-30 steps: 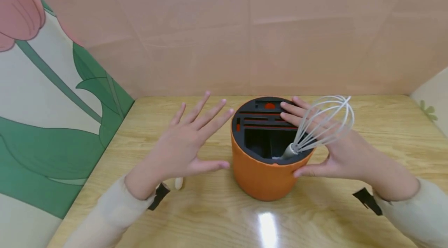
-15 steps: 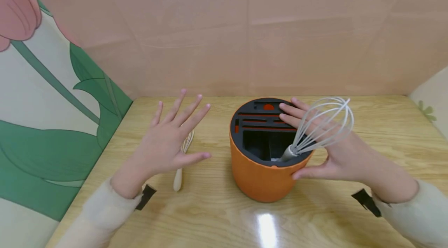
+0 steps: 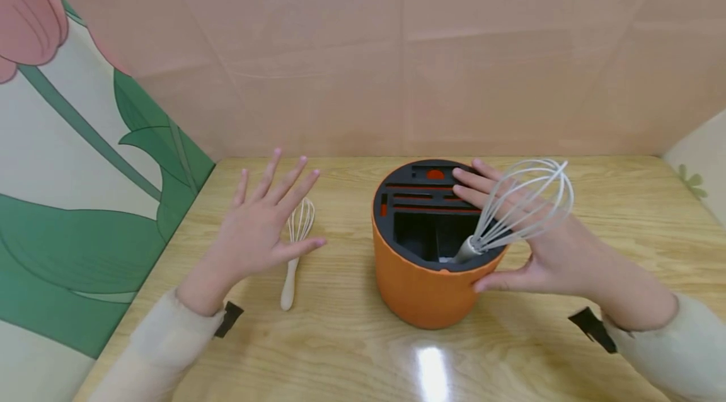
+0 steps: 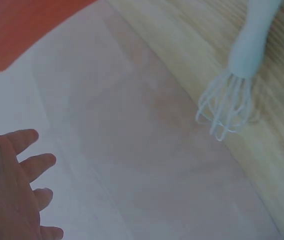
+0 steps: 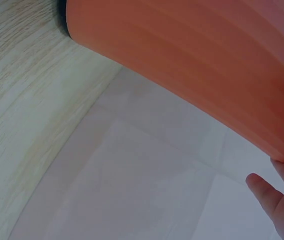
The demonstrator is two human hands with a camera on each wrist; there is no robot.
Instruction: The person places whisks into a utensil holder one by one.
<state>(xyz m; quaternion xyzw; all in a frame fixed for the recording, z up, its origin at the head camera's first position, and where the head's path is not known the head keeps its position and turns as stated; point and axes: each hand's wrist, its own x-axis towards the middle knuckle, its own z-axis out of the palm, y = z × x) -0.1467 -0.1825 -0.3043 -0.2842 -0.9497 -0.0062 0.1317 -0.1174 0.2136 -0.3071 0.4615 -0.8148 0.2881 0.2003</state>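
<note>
An orange utensil holder point(image 3: 428, 298) with a black slotted top stands upright on the table, its side filling the upper right wrist view. A large whisk point(image 3: 469, 248) leans out of its front compartment, wire end up and to the right; the lower handle is hidden inside. My right hand point(image 3: 553, 257) is at the holder's right side, behind the whisk's wires, fingers straight by the rim and thumb at the front. To the left, my left hand point(image 3: 249, 238) is held spread with nothing in it. Just right of it lies a small whisk point(image 3: 288, 288) with a pale handle, partly covered by the thumb.
The light wooden table point(image 3: 340, 351) reaches back to a pinkish wall covering point(image 3: 317, 74). A panel with a tulip pattern point(image 3: 91, 251) borders the left side. Bare tabletop lies between the small whisk and the holder.
My left hand has moved left, away from the holder, uncovering most of the small whisk. The right hand, holder and large whisk stay almost where they were.
</note>
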